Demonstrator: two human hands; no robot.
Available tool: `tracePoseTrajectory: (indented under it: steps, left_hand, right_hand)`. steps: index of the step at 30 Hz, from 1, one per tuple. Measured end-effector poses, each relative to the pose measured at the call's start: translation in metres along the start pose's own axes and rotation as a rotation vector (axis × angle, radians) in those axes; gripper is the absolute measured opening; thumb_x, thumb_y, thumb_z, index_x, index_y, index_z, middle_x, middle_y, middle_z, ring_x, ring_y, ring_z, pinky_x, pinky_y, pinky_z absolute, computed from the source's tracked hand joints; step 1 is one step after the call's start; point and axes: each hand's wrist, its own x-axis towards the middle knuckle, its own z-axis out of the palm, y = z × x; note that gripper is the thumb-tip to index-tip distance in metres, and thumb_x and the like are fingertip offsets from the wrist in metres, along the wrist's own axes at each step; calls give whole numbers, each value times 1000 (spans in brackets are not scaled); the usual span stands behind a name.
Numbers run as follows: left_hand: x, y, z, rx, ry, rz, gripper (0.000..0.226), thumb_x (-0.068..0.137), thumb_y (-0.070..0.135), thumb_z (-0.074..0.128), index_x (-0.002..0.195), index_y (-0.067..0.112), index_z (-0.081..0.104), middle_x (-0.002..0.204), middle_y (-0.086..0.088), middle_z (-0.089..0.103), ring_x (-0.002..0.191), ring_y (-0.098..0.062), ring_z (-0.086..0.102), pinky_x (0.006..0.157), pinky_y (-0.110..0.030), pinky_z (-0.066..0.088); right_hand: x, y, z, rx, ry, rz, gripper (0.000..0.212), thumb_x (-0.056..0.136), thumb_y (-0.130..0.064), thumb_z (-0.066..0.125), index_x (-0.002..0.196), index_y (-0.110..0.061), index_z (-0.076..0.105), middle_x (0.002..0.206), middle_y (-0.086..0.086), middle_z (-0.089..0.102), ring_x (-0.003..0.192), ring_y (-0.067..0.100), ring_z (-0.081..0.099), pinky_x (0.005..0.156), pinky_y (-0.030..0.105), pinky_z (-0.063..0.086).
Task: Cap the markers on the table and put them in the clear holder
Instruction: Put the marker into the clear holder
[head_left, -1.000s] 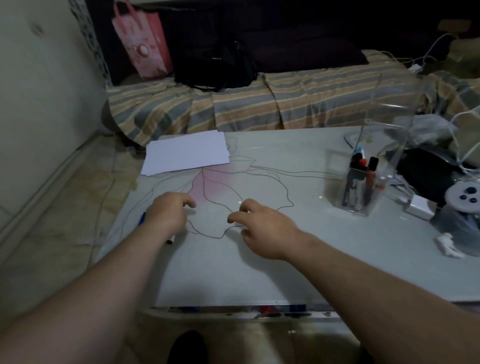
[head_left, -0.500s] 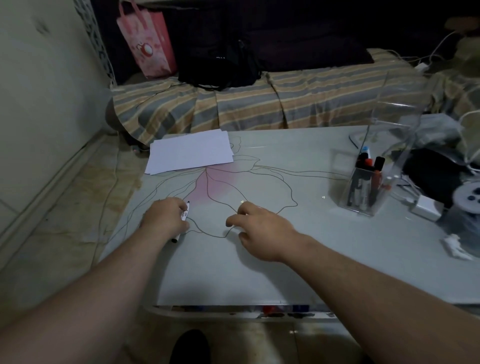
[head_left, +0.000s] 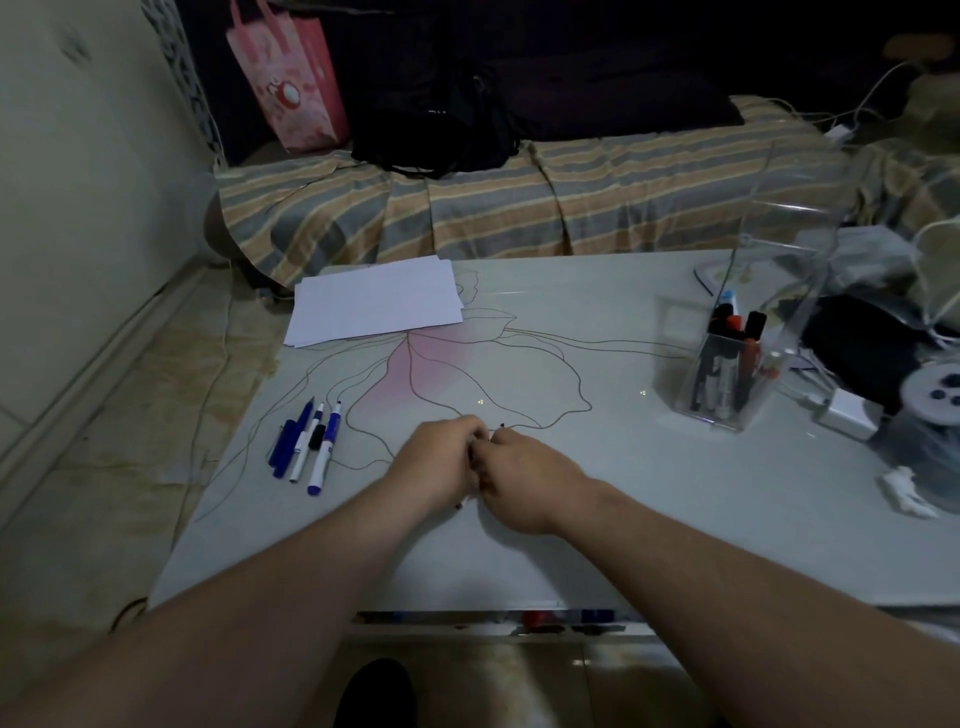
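My left hand (head_left: 441, 462) and my right hand (head_left: 524, 475) meet at the table's middle, fingers curled round one marker (head_left: 471, 457). Most of it is hidden; a dark end pokes out below the hands and a small dark cap tip (head_left: 502, 425) shows above my right fingers. At the left of the table lie a blue pen (head_left: 290, 441), a white marker (head_left: 305, 447), a blue-and-white marker (head_left: 324, 452) and a loose black cap (head_left: 316, 436). The clear holder (head_left: 675, 364) stands at the right with several capped markers upright in it.
A stack of white paper (head_left: 376, 299) lies at the far left of the grey table (head_left: 675, 493). A white charger (head_left: 849, 413), cables, a dark bag and a round white object crowd the right edge. A striped couch (head_left: 571, 208) runs behind the table.
My left hand lifted a marker from the left side and carried it right to meet my right hand. The markers it had covered now lie in view.
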Motion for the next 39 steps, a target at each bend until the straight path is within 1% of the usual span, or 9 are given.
tracePoseTrajectory:
  steps: [5, 10, 12, 15, 20, 24, 30, 34, 39]
  left_hand:
    - [4, 7, 8, -125, 11, 23, 35, 74, 14, 61, 104, 31, 68, 92, 7, 72, 84, -12, 65, 69, -21, 51]
    - [12, 6, -4, -218, -187, 26, 26, 92, 16, 57, 107, 32, 69, 97, 7, 71, 91, -14, 66, 79, -25, 50]
    - [13, 6, -7, -227, -236, 3, 29, 89, 15, 56, 104, 36, 70, 87, 12, 68, 84, -8, 63, 73, -23, 49]
    - [15, 7, -5, -113, -213, 8, 27, 80, 17, 61, 95, 38, 69, 76, 12, 60, 73, -2, 57, 60, -17, 38]
    - [20, 13, -3, 53, -95, -18, 29, 76, 27, 74, 92, 29, 50, 91, 5, 57, 83, -18, 57, 62, -28, 40]
    - [22, 16, -5, 188, -82, -119, 41, 74, 41, 79, 101, 22, 56, 104, -1, 60, 94, -21, 59, 69, -29, 46]
    - [24, 26, -4, -76, 12, -24, 11, 77, 29, 79, 84, 29, 71, 87, 11, 70, 83, -12, 66, 63, -19, 44]
    - [21, 34, -5, -269, 30, 18, 18, 76, 20, 84, 89, 30, 77, 84, 15, 74, 80, -3, 69, 67, -11, 44]
    - [22, 40, -8, -303, 44, 29, 24, 73, 15, 85, 84, 35, 77, 78, 17, 75, 79, -4, 71, 73, -16, 47]
  right_hand:
    - [2, 5, -7, 110, -2, 111, 32, 92, -31, 53, 120, -17, 56, 119, 10, 56, 107, 29, 58, 87, 38, 48]
    - [-2, 19, -18, 115, -123, 140, 46, 87, -39, 47, 132, -33, 51, 123, 11, 63, 111, 32, 58, 88, 42, 49]
    - [-6, 20, -20, 65, -145, 134, 40, 87, -42, 52, 125, -30, 58, 124, 13, 63, 113, 32, 57, 88, 40, 48]
    - [-12, 23, -13, -11, -93, 169, 30, 92, -37, 53, 114, -21, 65, 117, 14, 63, 111, 32, 57, 78, 35, 44]
    - [-25, 45, -13, -49, 45, 311, 33, 93, -41, 55, 114, -15, 58, 115, 14, 58, 108, 36, 59, 77, 36, 44]
    - [-37, 61, -20, -14, 83, 343, 22, 93, -27, 55, 111, -16, 50, 109, 13, 55, 101, 36, 58, 74, 36, 46]
    - [-44, 67, -37, 93, 246, 236, 28, 90, -3, 41, 112, -19, 37, 104, 8, 57, 88, 33, 52, 72, 40, 43]
    - [-44, 71, -50, 72, 364, 184, 30, 98, -30, 49, 128, -30, 44, 105, 3, 69, 96, 30, 60, 77, 44, 53]
    - [-47, 73, -57, 48, 413, 182, 28, 93, -55, 50, 107, -37, 66, 93, -8, 69, 93, 19, 60, 72, 34, 52]
